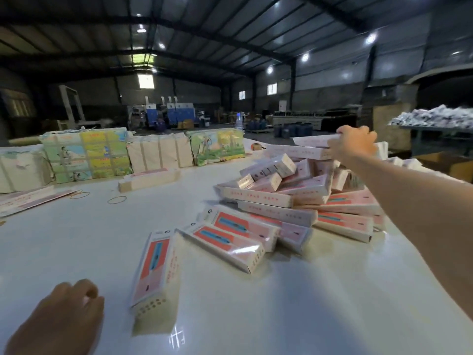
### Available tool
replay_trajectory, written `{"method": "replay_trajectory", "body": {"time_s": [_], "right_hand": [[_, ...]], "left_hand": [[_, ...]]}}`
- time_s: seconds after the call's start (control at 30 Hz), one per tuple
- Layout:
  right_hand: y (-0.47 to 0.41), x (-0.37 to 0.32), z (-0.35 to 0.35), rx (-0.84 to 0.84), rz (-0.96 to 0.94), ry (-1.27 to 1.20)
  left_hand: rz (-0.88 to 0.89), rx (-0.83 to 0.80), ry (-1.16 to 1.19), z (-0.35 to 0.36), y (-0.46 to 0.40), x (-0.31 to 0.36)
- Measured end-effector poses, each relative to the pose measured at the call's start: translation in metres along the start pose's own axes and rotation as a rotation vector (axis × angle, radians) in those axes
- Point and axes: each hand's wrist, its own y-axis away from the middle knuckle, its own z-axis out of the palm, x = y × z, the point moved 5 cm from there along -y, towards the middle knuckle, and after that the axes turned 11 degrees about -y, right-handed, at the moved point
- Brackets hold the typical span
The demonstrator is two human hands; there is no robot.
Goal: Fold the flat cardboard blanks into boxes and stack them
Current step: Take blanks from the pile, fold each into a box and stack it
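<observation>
Box pile (pixel 302 198) right; bundles (pixel 87 155) behind

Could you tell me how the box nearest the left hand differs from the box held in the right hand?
The nearest box lies alone on the white table; the held box is gripped by the right hand above the heap of boxes. The nearest box shows its red and blue face; the held box shows pale sides. The left hand touches neither. Both are long, folded cartons.

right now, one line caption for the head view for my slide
Right hand sets a folded box atop the box pile; left hand rests on the white table.
</observation>
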Motion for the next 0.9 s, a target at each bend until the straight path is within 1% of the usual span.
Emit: {"method": "replay_trajectory", "body": {"time_s": [0.03, 0.07, 0.1, 0.13, 0.17, 0.23, 0.27, 0.3, 0.37, 0.4, 0.43, 0.5, 0.53, 0.57, 0.63, 0.73, 0.8, 0.9], "right_hand": [[0.001, 0.000, 0.000, 0.002, 0.011, 0.018], [0.003, -0.005, -0.003, 0.035, -0.001, 0.013], [0.007, -0.015, -0.009, 0.082, -0.039, -0.011], [0.015, -0.029, -0.016, 0.126, -0.101, -0.050], [0.026, -0.047, -0.024, 0.154, -0.180, -0.111], [0.063, -0.087, -0.033, 0.152, -0.394, -0.291], [0.090, -0.104, -0.033, 0.092, -0.503, -0.408], [0.123, -0.116, -0.029, -0.010, -0.588, -0.514], [0.199, -0.127, -0.007, -0.300, -0.672, -0.605], [0.236, -0.124, 0.009, -0.444, -0.704, -0.557], [0.274, -0.121, 0.029, -0.577, -0.756, -0.459], [0.326, -0.105, 0.061, -0.748, -0.833, -0.225], [0.341, -0.098, 0.071, -0.763, -0.865, -0.145], [0.347, -0.095, 0.075, -0.739, -0.890, -0.112], [0.350, -0.094, 0.076, -0.703, -0.905, -0.124], [0.349, -0.096, 0.077, -0.724, -0.894, -0.153], [0.349, -0.096, 0.078, -0.752, -0.878, -0.157], [0.351, -0.096, 0.077, -0.766, -0.872, -0.138]], "left_hand": [[-0.034, -0.097, -0.073, 0.008, 0.000, -0.007], [-0.089, -0.150, -0.060, 0.012, 0.001, -0.009], [-0.114, -0.150, -0.070, 0.016, 0.000, -0.015], [-0.116, -0.167, -0.107, 0.018, 0.003, -0.020], [-0.078, -0.145, -0.111, 0.018, 0.003, -0.020], [-0.021, -0.143, -0.112, 0.013, 0.005, -0.016], [-0.035, -0.153, -0.116, 0.011, 0.006, -0.015], [-0.044, -0.156, -0.136, 0.012, 0.006, -0.016], [-0.049, -0.151, -0.139, 0.010, 0.006, -0.012], [-0.041, -0.145, -0.132, 0.011, 0.004, -0.008], [-0.053, -0.143, -0.138, 0.010, 0.007, -0.008], [-0.052, -0.163, -0.162, 0.010, 0.007, -0.006], [-0.059, -0.168, -0.161, 0.008, 0.008, -0.007], [-0.061, -0.158, -0.151, 0.008, 0.009, -0.009], [-0.054, -0.138, -0.140, 0.007, 0.010, -0.011], [-0.064, -0.157, -0.138, 0.008, 0.011, -0.013], [-0.123, -0.194, -0.064, 0.007, 0.012, -0.015], [-0.287, -0.276, 0.130, -0.009, -0.002, -0.030]]}}
